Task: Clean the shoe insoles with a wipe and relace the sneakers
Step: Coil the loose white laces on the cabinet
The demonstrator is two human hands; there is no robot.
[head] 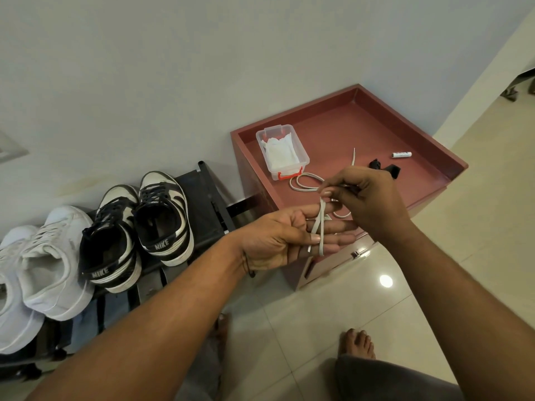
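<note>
Two forearms reach out over the tiled floor and meet at a white lace [320,215], so the hands are close together and both on it. His left hand [286,238] keeps its fingers straight with the lace looped round them and the thumb pinning it there. His right hand [367,198] pinches the strand just above. The rest of the lace trails back in loose coils onto the red cabinet [362,131], beside a clear box [301,153] of wipes [280,153]. It looks flat, limp and almost weightless, so it will sag and twist wherever it is not held. I'd take it near the stiff tip and keep it taut when threading. Two pairs of sneakers sit on the rack [208,192], one black-and-white [139,227] and one white [52,261]. I can't tell which the lace belongs to.
</note>
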